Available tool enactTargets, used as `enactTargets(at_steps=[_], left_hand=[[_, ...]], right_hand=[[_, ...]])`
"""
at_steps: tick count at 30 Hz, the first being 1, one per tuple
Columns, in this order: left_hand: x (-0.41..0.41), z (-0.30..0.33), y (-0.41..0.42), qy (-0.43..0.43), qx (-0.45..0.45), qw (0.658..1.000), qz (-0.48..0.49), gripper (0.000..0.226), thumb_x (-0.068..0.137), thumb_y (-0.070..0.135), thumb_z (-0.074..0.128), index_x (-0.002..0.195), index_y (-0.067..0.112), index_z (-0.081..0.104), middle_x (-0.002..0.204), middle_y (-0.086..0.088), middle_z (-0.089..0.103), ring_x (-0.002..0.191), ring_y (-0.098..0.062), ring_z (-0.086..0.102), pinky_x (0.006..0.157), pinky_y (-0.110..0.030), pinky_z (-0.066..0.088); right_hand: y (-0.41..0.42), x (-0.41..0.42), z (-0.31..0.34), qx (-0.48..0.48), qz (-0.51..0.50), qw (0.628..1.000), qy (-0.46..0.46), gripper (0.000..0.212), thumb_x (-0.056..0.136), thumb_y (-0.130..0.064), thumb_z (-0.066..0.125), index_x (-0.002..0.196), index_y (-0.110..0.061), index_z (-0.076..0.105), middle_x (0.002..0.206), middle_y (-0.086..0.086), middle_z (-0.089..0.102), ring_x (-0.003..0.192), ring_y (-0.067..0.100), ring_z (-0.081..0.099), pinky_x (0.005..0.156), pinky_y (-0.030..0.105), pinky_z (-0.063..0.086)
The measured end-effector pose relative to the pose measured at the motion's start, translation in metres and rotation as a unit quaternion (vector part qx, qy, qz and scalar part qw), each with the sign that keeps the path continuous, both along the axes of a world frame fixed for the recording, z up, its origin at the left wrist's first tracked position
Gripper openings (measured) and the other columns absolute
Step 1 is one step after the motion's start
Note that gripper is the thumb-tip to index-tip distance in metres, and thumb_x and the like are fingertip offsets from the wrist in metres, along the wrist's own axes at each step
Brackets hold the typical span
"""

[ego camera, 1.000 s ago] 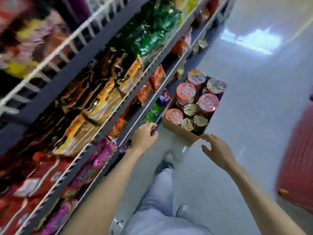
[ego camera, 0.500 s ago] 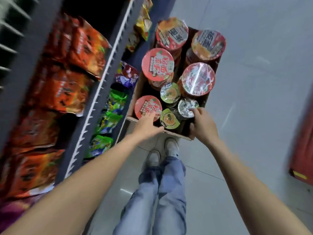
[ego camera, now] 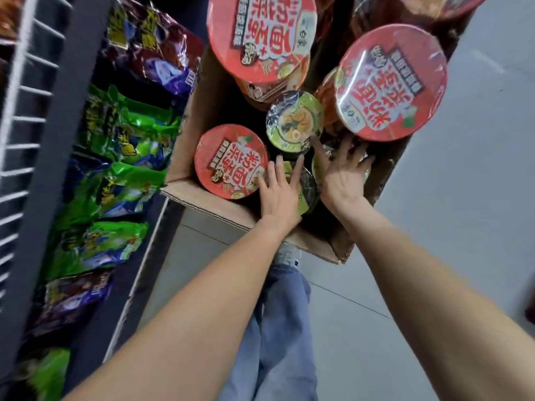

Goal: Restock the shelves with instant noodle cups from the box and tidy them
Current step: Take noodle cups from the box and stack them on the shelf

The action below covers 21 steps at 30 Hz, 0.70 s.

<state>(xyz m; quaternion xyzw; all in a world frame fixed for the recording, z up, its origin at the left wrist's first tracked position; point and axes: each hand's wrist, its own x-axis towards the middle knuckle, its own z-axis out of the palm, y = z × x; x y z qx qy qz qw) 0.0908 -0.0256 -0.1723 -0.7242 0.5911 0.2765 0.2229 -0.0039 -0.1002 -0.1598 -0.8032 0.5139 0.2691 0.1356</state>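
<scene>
A brown cardboard box point(ego camera: 202, 202) stands on the floor beside the shelving, filled with instant noodle cups. Large red-lidded cups sit at its near left point(ego camera: 230, 160), back point(ego camera: 260, 36) and right point(ego camera: 390, 82). A small green-lidded cup point(ego camera: 293, 120) stands in the middle. My left hand point(ego camera: 279, 192) lies flat, fingers spread, on another small green cup point(ego camera: 307, 186) at the box's near edge. My right hand point(ego camera: 341, 169) reaches in beside it, fingers spread over a small cup that it mostly hides. Neither hand has closed around a cup.
Dark metal shelving point(ego camera: 55, 117) runs along the left, with a white wire front and green and purple snack bags point(ego camera: 127, 134). Grey floor tiles point(ego camera: 448, 198) lie to the right. My jeans and a shoe point(ego camera: 285, 254) show below the box.
The view has dropped much closer to the box. Both hands have moved from its near rim onto the small green cups inside.
</scene>
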Motion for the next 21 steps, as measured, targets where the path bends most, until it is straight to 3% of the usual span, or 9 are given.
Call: enactTargets(at_steps=[3, 7, 10, 13, 16, 18, 21], left_hand=[[0.010, 0.014, -0.001, 0.034, -0.025, 0.999, -0.003, 0.118, 0.072, 0.049, 0.070, 0.148, 0.022, -0.017, 0.151, -0.023, 0.009, 0.139, -0.038, 0.013, 0.107, -0.049, 0.024], [0.032, 0.054, -0.004, 0.144, -0.028, 0.985, 0.094, 0.121, 0.062, 0.038, 0.080, 0.149, 0.029, -0.003, 0.149, -0.015, 0.007, 0.137, -0.033, 0.009, 0.101, -0.056, 0.035], [0.050, 0.097, -0.005, 0.173, -0.034, 0.974, 0.140, 0.122, 0.058, 0.036, 0.081, 0.148, 0.032, -0.001, 0.148, -0.011, 0.006, 0.135, -0.031, 0.009, 0.099, -0.055, 0.039], [0.067, 0.148, -0.002, 0.175, -0.018, 0.977, 0.119, 0.121, 0.060, 0.043, 0.079, 0.149, 0.033, -0.002, 0.147, -0.013, 0.008, 0.132, -0.035, 0.012, 0.098, -0.049, 0.038], [0.078, 0.208, 0.003, 0.167, -0.017, 0.983, 0.080, 0.121, 0.062, 0.051, 0.077, 0.148, 0.034, -0.005, 0.147, -0.017, 0.007, 0.131, -0.042, 0.017, 0.098, -0.051, 0.038], [0.082, 0.258, 0.007, 0.165, -0.034, 0.984, 0.052, 0.119, 0.063, 0.048, 0.078, 0.149, 0.034, -0.004, 0.146, -0.018, 0.008, 0.131, -0.041, 0.018, 0.099, -0.052, 0.037], [0.082, 0.332, 0.021, 0.151, -0.072, 0.986, 0.008, 0.114, 0.066, 0.043, 0.077, 0.150, 0.033, 0.001, 0.146, -0.021, 0.007, 0.133, -0.037, 0.015, 0.103, -0.052, 0.032]], right_hand=[[-0.003, -0.006, 0.013, 0.005, -0.018, 1.000, -0.011, 0.102, 0.076, -0.025, 0.071, 0.150, -0.035, 0.001, 0.143, 0.028, 0.022, 0.126, 0.051, 0.029, 0.097, 0.063, 0.036], [0.002, -0.005, 0.059, 0.024, -0.070, 0.997, -0.033, 0.107, 0.064, -0.034, 0.078, 0.149, -0.031, 0.012, 0.141, 0.023, 0.022, 0.122, 0.045, 0.030, 0.097, 0.054, 0.035], [0.015, -0.002, 0.113, -0.006, -0.146, 0.986, -0.079, 0.106, 0.061, -0.041, 0.076, 0.149, -0.032, 0.018, 0.144, 0.026, 0.021, 0.122, 0.044, 0.031, 0.096, 0.049, 0.033], [0.028, -0.004, 0.182, -0.025, -0.249, 0.952, -0.178, 0.106, 0.060, -0.043, 0.075, 0.149, -0.035, 0.020, 0.138, 0.025, 0.031, 0.121, 0.041, 0.032, 0.099, 0.048, 0.032], [0.040, -0.014, 0.258, 0.004, -0.352, 0.879, -0.323, 0.104, 0.062, -0.037, 0.079, 0.146, -0.044, 0.017, 0.136, 0.015, 0.029, 0.127, 0.035, 0.032, 0.105, 0.041, 0.030], [0.045, -0.023, 0.312, -0.003, -0.366, 0.848, -0.384, 0.104, 0.065, -0.036, 0.081, 0.144, -0.048, 0.015, 0.135, 0.007, 0.029, 0.128, 0.027, 0.035, 0.107, 0.035, 0.031], [0.057, -0.030, 0.399, -0.037, -0.346, 0.838, -0.420, 0.099, 0.060, -0.045, 0.072, 0.145, -0.039, 0.020, 0.137, 0.004, 0.031, 0.128, 0.019, 0.032, 0.106, 0.031, 0.028]])
